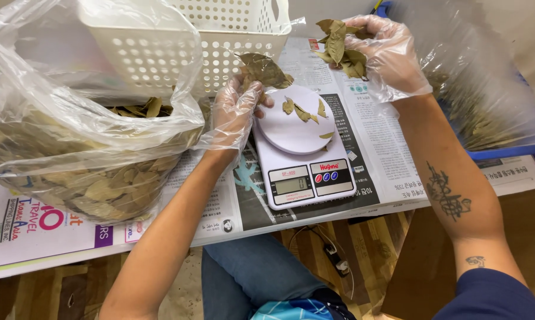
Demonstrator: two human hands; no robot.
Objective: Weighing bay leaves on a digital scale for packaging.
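Two gloved hands work over a white digital kitchen scale (303, 155) on the newspaper-covered tabletop (386, 148). Left hand (235, 112) fingers pinch one dried brown bay leaf (266, 71), its long axis slanting rightward above the round platform holding about five leaves (303, 112). Right hand (389, 56) fingers close around a leaf bunch (340, 48). Clear plastic bag (72, 130) holds more leaves.

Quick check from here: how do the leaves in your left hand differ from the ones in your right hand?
The left hand pinches one broad, brownish dried leaf just above the scale's round platform. The right hand grips a bunch of several narrower, greener leaves, raised higher and off to the side of the scale, over the newspaper. Shared: both hands wear clear plastic gloves, and both hold the same kind of dried leaf.
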